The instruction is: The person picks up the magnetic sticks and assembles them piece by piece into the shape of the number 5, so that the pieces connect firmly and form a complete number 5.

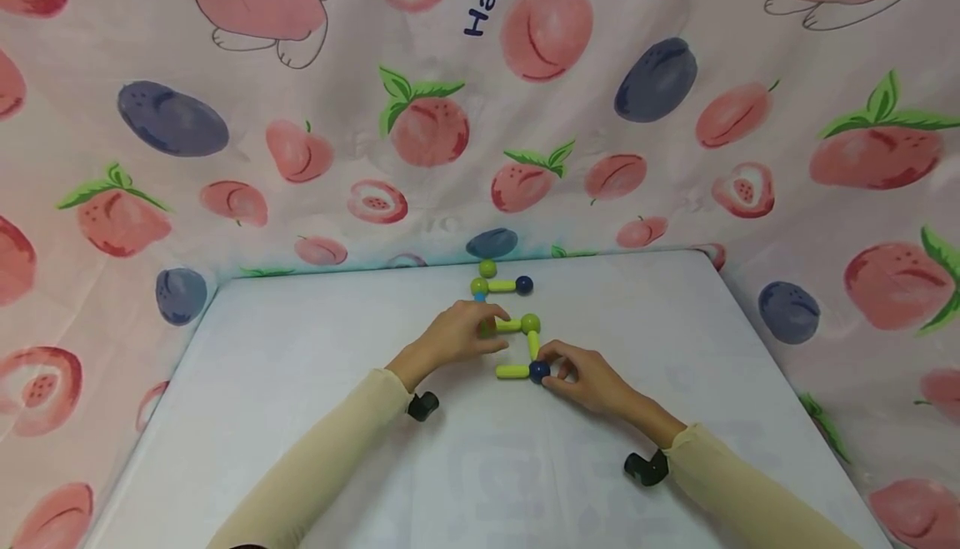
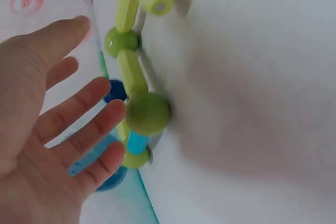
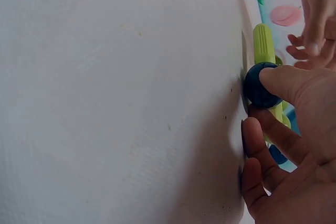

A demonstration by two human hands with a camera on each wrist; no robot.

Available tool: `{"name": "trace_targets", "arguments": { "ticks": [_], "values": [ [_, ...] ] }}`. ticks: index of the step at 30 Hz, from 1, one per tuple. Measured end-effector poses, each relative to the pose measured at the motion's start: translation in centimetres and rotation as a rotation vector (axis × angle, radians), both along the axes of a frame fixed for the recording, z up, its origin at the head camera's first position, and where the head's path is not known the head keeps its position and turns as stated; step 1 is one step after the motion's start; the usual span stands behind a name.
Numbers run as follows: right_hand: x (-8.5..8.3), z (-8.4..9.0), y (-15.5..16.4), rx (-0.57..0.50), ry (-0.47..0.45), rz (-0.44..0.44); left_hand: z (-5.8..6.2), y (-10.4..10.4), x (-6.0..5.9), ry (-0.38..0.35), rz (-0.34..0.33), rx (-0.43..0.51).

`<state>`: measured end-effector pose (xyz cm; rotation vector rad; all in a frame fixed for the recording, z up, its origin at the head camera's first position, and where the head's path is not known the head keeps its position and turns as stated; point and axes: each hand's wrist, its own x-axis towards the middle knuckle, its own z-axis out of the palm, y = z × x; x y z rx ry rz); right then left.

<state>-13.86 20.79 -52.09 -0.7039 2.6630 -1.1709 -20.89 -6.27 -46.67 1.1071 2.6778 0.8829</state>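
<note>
Near the bench's [image 1: 300, 349] far edge, right hand [image 1: 588, 378] fingers pinched the dark blue ball [image 1: 538, 371] of the stick-and-ball chain; left hand [image 1: 457, 334], fingers relaxed, touched a green stick [image 1: 507, 326].

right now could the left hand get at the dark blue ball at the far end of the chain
Probably yes. The left hand rests open by the middle green ball, and the far blue ball lies just beyond it on the table, with nothing between them.
</note>
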Motion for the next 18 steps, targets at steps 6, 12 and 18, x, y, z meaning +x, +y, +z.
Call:
{"name": "trace_targets", "arguments": {
  "ticks": [6, 12, 18],
  "values": [
    [0.1, 0.0, 0.0, 0.004, -0.019, -0.006, 0.6, 0.3, -1.9, 0.072, 0.172, -0.017],
    [0.3, -0.2, 0.3, 0.000, -0.010, -0.012, 0.7, 1.3, -4.0, 0.043, 0.289, -0.017],
    [0.2, -0.5, 0.3, -0.018, 0.005, -0.010, 0.1, 2.0, -5.9, 0.050, 0.428, -0.045]
  ]
}}
